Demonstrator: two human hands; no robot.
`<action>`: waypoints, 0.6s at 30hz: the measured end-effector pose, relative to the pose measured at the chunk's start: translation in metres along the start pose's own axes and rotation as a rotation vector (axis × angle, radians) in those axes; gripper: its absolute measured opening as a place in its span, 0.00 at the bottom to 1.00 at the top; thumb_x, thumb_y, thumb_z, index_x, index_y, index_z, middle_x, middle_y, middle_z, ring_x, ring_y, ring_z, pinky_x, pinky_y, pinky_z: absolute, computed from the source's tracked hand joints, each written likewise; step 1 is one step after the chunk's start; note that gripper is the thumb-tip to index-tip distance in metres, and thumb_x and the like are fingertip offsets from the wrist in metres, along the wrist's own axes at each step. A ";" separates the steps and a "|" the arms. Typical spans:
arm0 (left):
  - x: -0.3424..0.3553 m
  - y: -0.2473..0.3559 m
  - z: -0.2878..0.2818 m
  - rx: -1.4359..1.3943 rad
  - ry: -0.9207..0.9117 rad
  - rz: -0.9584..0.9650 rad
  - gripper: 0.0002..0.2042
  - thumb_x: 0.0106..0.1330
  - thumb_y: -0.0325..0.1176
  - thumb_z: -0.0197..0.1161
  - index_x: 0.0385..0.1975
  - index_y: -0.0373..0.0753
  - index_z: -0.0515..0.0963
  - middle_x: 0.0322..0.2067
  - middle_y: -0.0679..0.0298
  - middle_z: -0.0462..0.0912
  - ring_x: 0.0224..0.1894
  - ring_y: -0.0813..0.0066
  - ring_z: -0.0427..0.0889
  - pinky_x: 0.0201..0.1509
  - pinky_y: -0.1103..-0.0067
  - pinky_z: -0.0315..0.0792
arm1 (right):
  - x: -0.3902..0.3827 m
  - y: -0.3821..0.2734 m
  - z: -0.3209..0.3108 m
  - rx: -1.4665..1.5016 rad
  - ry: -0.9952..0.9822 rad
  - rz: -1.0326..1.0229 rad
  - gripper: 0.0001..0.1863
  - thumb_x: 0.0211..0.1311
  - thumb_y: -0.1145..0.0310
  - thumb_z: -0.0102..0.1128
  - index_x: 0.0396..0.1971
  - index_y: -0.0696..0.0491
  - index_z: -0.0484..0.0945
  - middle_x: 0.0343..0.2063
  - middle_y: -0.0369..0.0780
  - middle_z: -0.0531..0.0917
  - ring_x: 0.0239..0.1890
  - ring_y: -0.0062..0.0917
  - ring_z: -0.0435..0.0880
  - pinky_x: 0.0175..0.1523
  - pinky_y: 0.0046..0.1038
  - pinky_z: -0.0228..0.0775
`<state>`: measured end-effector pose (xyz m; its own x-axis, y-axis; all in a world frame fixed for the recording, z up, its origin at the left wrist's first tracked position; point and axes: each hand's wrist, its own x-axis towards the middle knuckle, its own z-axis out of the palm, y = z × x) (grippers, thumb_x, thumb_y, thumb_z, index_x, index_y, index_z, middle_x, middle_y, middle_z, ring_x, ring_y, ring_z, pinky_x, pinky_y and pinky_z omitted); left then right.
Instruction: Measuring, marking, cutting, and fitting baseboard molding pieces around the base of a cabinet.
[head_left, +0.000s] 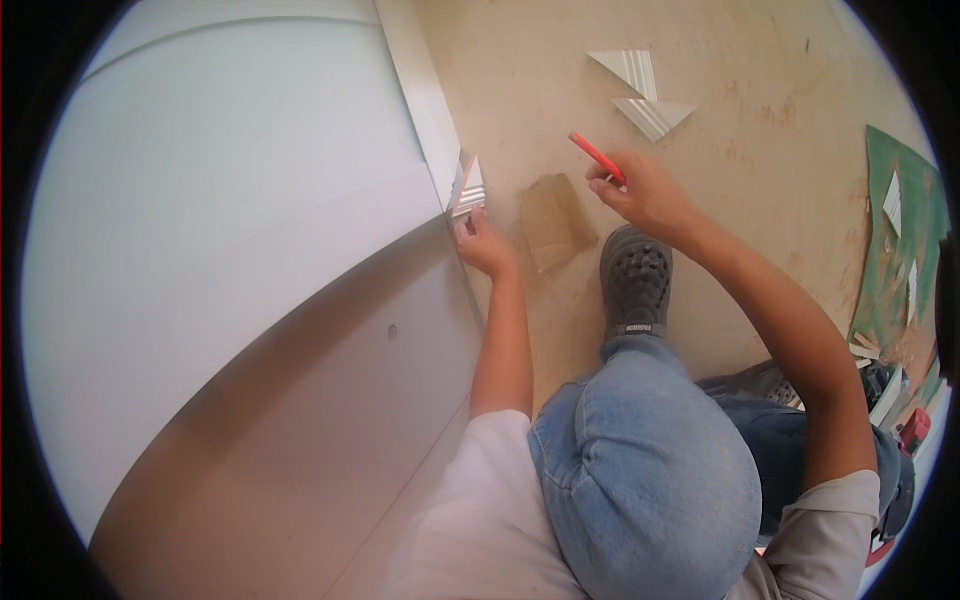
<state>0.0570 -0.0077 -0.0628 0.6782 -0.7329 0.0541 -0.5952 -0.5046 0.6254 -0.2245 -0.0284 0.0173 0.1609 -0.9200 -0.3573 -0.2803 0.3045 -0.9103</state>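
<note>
My left hand pinches a small white triangular piece of grooved moulding and holds it at the end of the long white board, where that board meets the corner of the large pale panel. In my right hand, raised over the floor, is a red pencil pointing up and to the left, away from the moulding. Beyond it two more triangular grooved offcuts, a far one and a nearer one, lie on the floor, touching or nearly touching.
A brown square of paper or card lies between my hands. My bent knee and grey clog take up the middle. At the right is a green sheet with white slivers on it, with red and black tools nearer me.
</note>
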 end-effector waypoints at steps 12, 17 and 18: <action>0.013 -0.017 0.018 0.043 -0.036 0.065 0.13 0.73 0.35 0.63 0.30 0.31 0.81 0.26 0.60 0.85 0.26 0.72 0.85 0.32 0.75 0.78 | -0.012 0.036 -0.006 -0.066 -0.009 0.045 0.14 0.66 0.61 0.59 0.37 0.57 0.83 0.29 0.51 0.85 0.33 0.46 0.84 0.41 0.43 0.73; 0.019 -0.019 0.019 0.019 -0.042 0.051 0.14 0.73 0.36 0.63 0.30 0.30 0.80 0.26 0.58 0.86 0.26 0.71 0.86 0.33 0.76 0.80 | -0.006 0.028 -0.007 -0.073 -0.082 0.130 0.13 0.67 0.63 0.60 0.41 0.57 0.82 0.30 0.47 0.84 0.35 0.36 0.84 0.44 0.35 0.73; 0.020 -0.020 0.019 0.007 -0.038 0.044 0.14 0.73 0.36 0.63 0.30 0.30 0.80 0.26 0.58 0.86 0.26 0.71 0.86 0.33 0.76 0.81 | -0.006 0.029 -0.006 -0.071 -0.081 0.131 0.13 0.67 0.63 0.60 0.41 0.57 0.82 0.30 0.47 0.84 0.35 0.36 0.84 0.44 0.35 0.73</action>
<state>0.0745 -0.0211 -0.0885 0.6345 -0.7712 0.0518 -0.6273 -0.4747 0.6174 -0.2394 -0.0158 -0.0058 0.1940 -0.8497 -0.4902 -0.3694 0.3996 -0.8390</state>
